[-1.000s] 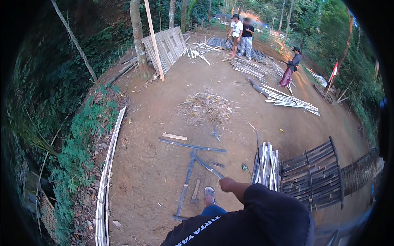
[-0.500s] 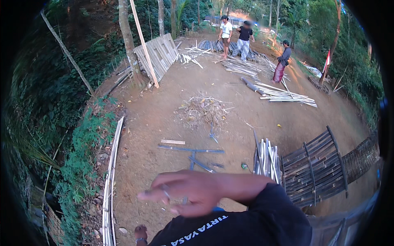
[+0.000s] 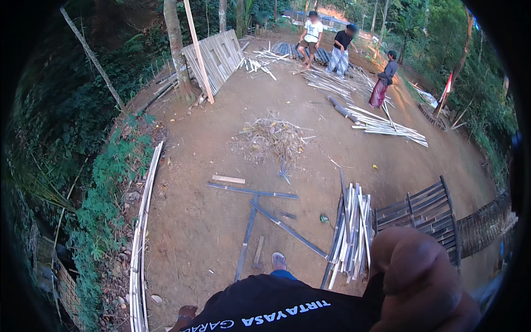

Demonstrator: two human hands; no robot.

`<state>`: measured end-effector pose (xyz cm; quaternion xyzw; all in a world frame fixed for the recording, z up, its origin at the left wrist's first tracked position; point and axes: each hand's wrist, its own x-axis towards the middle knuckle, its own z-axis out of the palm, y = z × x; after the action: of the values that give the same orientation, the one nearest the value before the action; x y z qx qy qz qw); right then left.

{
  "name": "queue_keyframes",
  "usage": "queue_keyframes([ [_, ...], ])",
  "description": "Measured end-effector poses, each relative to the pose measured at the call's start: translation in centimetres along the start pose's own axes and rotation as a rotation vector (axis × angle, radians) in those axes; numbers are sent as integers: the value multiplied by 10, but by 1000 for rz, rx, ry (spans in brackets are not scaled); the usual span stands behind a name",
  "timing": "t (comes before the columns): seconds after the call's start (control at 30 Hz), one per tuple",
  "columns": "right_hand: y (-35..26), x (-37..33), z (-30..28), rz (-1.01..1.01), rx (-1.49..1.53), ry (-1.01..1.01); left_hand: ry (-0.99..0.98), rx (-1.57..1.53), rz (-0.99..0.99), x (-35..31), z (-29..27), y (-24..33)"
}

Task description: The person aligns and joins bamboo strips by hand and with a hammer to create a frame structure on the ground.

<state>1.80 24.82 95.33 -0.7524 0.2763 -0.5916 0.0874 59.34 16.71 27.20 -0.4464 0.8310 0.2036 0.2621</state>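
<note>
My right hand [image 3: 415, 260] is raised close to the camera at lower right, its fingers curled in. Whatever it may hold is hidden. Low at the left edge of my dark shirt, a small part of my left hand [image 3: 188, 311] shows above a bracelet; its fingers cannot be made out. On the dirt ahead lie a dark strip [image 3: 254, 191] set crosswise, a slanting strip [image 3: 290, 229] and a lengthwise strip [image 3: 245, 238]. A hammer-like wooden tool [image 3: 259, 252] rests between the last two, near my sandalled foot [image 3: 279, 260]. Neither hand touches them.
Pale split strips [image 3: 351, 232] are piled at right, beside a dark slatted panel [image 3: 420, 207]. Long poles [image 3: 145, 232] line the left edge by the greenery. A heap of dry twigs [image 3: 271, 138] lies mid-ground. Three people stand among bamboo piles [image 3: 332, 83] farther back.
My right hand has swung from the centre to the lower right, and its fingers are now curled. More of the ground strips shows. The people at the back have shifted posture.
</note>
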Motion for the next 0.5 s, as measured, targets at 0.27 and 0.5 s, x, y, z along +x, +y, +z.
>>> queue_keyframes([
  [0.27,-6,-10,1,-346,160,32,171,-722,-391,42,-127,50],
  [0.5,108,-84,-33,72,770,58,412,-753,-302,45,-97,52],
])
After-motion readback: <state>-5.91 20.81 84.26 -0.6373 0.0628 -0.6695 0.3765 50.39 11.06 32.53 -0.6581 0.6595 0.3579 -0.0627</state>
